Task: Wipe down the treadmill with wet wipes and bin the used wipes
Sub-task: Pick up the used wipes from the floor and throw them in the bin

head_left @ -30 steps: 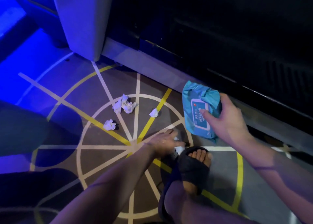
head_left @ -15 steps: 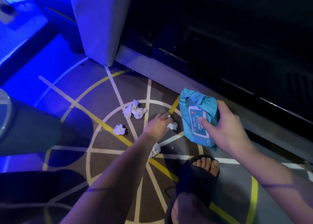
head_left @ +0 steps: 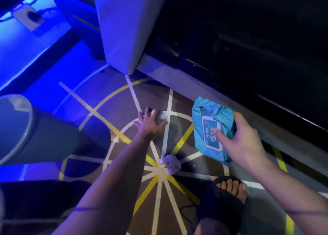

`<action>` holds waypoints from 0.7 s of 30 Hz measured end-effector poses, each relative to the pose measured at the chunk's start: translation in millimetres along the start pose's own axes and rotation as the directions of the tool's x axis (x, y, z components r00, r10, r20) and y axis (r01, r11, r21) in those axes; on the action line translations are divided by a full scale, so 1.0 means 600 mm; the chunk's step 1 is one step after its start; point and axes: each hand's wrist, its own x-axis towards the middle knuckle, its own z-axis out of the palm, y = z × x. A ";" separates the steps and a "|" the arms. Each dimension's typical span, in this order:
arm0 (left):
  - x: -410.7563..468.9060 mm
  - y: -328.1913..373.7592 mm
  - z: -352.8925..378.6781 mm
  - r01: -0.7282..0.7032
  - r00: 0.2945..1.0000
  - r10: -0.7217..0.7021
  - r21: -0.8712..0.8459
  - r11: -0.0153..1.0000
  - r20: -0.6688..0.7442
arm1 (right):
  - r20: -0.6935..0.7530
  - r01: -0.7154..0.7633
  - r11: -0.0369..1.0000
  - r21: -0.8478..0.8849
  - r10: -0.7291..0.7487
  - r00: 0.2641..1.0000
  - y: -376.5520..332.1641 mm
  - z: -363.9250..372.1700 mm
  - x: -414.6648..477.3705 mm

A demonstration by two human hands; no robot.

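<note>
My left hand (head_left: 150,123) reaches down to the patterned floor and closes over crumpled white used wipes (head_left: 161,118), which show past its fingers. Another crumpled used wipe (head_left: 171,163) lies on the floor nearer to me, at the hub of the yellow and white lines. My right hand (head_left: 243,140) holds a teal wet-wipes pack (head_left: 212,130) above the floor, label side up. The treadmill (head_left: 230,48) is the dark mass at the upper right, with its grey side rail (head_left: 177,80) running diagonally and a grey upright post (head_left: 127,25).
A grey round bin (head_left: 26,130) stands at the left, its rim toward me. My foot in a dark slide sandal (head_left: 227,199) rests at the bottom right. Blue-lit floor and another machine's base fill the upper left.
My left hand has moved from near my foot up across the floor, gathering the scattered wipes; one wipe was left behind at the hub. The bin came into view at the left.
</note>
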 end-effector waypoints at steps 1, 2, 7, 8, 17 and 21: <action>-0.009 0.000 0.005 -0.016 1.000 0.016 0.015 1.000 -0.009 | -0.005 0.003 1.000 0.009 -0.003 1.000 -0.002 0.001 0.001; -0.018 -0.001 0.012 -0.038 0.998 0.040 0.049 0.998 -0.041 | -0.012 0.006 1.000 0.016 -0.005 1.000 -0.002 0.001 0.003; -0.059 -0.013 0.027 -0.128 0.983 0.128 0.009 0.992 -0.134 | -0.039 0.017 0.999 0.038 -0.015 0.999 -0.002 -0.005 0.007; -0.069 -0.024 0.024 -0.150 0.974 0.136 -0.065 0.987 -0.182 | -0.041 0.019 0.999 0.040 -0.017 0.999 -0.003 -0.007 0.006; -0.181 -0.109 0.026 0.148 0.987 -0.148 -0.005 0.989 -0.056 | -0.025 0.031 0.999 -0.008 -0.031 0.999 -0.023 0.002 -0.021; -0.200 -0.041 0.046 0.061 0.982 -0.114 -0.323 0.945 -0.149 | -0.005 0.047 0.998 -0.038 -0.047 0.999 -0.020 0.006 -0.039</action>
